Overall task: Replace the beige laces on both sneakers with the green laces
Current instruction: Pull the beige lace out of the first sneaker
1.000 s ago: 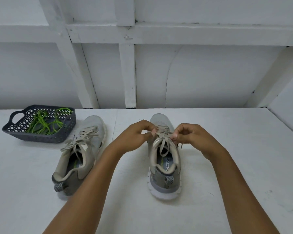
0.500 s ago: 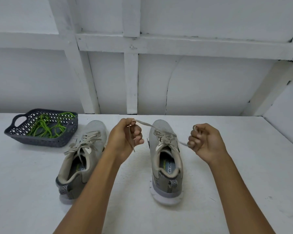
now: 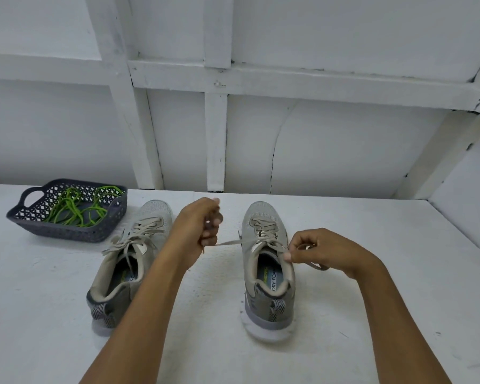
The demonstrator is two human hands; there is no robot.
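Unlacing step: left hand (image 3: pixel 198 225) grips the sneaker (image 3: pixel 261 216)'s beige lace (image 3: pixel 230 242) taut, right hand (image 3: pixel 322 250) pinches it; next, draw it through the eyelets (image 3: pixel 261 232).

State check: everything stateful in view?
Left hand: grips beige lace end, pulled taut.
Right hand: pinches same lace near top eyelets.
Sneaker between hands: bow undone, laced beige.
Second sneaker: beside basket, laced beige.
Green laces: loose in basket.
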